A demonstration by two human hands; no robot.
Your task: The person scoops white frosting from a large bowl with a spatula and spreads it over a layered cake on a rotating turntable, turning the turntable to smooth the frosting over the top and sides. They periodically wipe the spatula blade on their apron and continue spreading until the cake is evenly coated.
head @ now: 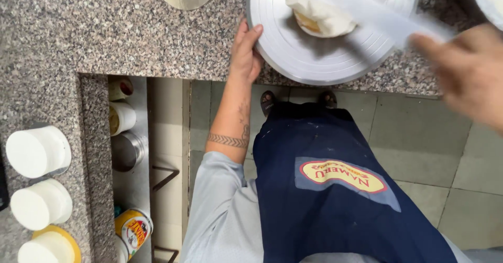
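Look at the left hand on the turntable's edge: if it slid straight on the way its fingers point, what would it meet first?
Probably the cream-covered cake: the left hand already touches the turntable, though its fingers may point slightly left of the cake.

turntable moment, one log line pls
left hand on turntable rim | right hand holds scraper on frosted cake

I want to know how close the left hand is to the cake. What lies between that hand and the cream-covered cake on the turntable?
In the head view, only bare grey turntable surface separates the left hand, on its rim, from the cake.
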